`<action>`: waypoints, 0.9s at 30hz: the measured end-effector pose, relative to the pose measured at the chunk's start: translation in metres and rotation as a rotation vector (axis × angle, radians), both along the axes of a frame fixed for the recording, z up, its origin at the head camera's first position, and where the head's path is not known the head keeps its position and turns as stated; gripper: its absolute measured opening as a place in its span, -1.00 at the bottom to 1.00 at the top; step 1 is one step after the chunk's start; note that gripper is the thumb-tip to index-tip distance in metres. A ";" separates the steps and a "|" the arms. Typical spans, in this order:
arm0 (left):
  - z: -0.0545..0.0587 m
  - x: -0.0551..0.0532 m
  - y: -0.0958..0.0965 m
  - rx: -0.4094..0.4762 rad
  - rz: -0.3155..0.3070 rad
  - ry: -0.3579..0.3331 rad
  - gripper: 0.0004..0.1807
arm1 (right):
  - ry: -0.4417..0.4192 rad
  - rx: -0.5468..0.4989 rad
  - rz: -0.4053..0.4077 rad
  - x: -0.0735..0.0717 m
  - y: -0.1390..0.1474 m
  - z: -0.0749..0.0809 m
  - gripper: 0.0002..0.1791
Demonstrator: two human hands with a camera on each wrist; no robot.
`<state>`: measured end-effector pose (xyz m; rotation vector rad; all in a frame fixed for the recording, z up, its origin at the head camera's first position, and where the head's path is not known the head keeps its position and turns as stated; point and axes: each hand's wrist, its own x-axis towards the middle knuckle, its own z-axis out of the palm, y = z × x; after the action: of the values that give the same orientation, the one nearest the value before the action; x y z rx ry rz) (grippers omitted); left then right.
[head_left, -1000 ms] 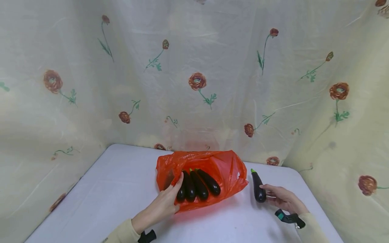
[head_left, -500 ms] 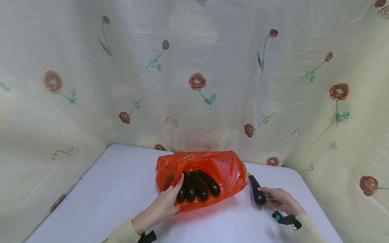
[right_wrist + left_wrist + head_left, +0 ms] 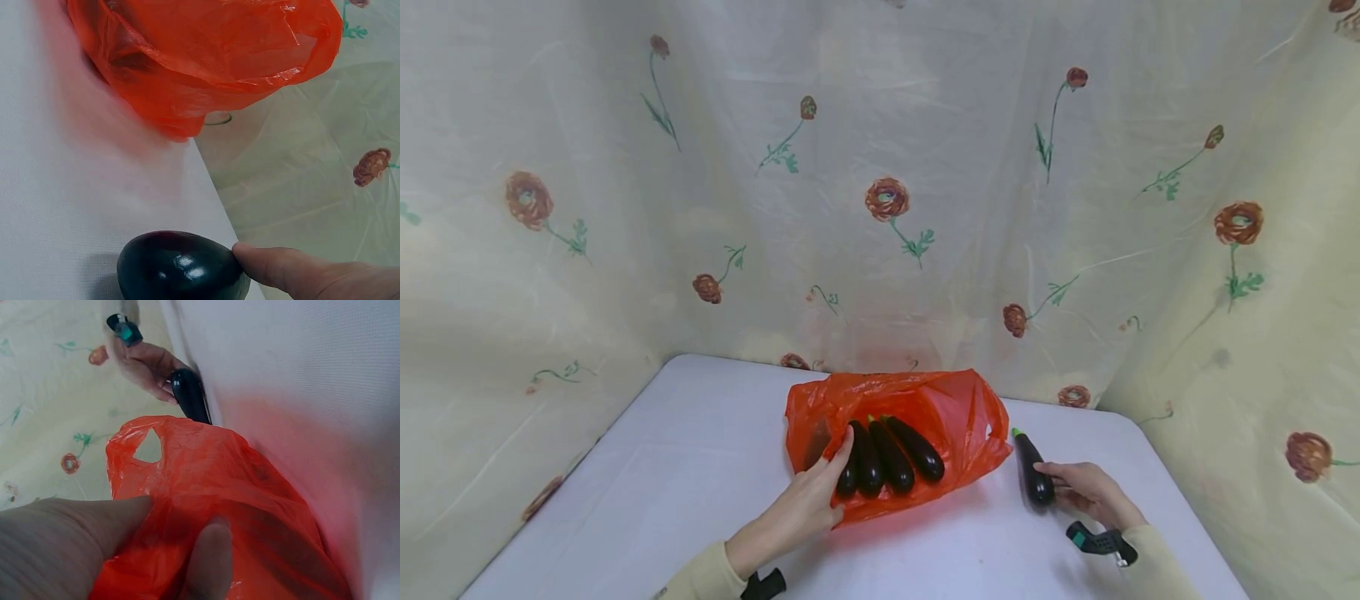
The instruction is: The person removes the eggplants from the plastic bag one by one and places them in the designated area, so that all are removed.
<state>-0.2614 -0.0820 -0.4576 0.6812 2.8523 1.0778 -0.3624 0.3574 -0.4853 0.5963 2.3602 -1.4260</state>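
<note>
My left hand point(image 3: 808, 500) grips the near left edge of a red plastic bag point(image 3: 977, 450), thumb inside the mouth. In the left wrist view, the thin red film of the bag point(image 3: 187, 469) runs between thumb and finger. Several dark, glossy eggplants point(image 3: 891, 458) lie side by side in the bag, the leftmost partly hidden by my thumb. To the right of the bag, my right hand point(image 3: 1090, 492) holds another eggplant point(image 3: 1033, 471) by its thick lower end, its green stem pointing away and slightly left. The right wrist view shows a fingertip point(image 3: 247, 253) against that eggplant point(image 3: 181, 269).
Both hands work over a white table point(image 3: 700, 467) with rounded far corners. A pale curtain point(image 3: 970, 250) printed with flowers hangs along its back and sides. A black strap with a camera mount point(image 3: 1101, 542) sits on my right wrist.
My right hand has shifted slightly left with its eggplant, whose stem end now leans further toward the bag. The left hand and the bag stay put.
</note>
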 end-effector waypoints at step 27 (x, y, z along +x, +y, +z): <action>-0.002 0.000 0.000 -0.025 0.001 0.018 0.21 | 0.031 -0.017 0.021 0.000 -0.003 -0.001 -0.22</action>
<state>-0.2613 -0.0818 -0.4595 0.6917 2.8765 1.0391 -0.3619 0.3542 -0.4866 0.5468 2.3689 -1.4552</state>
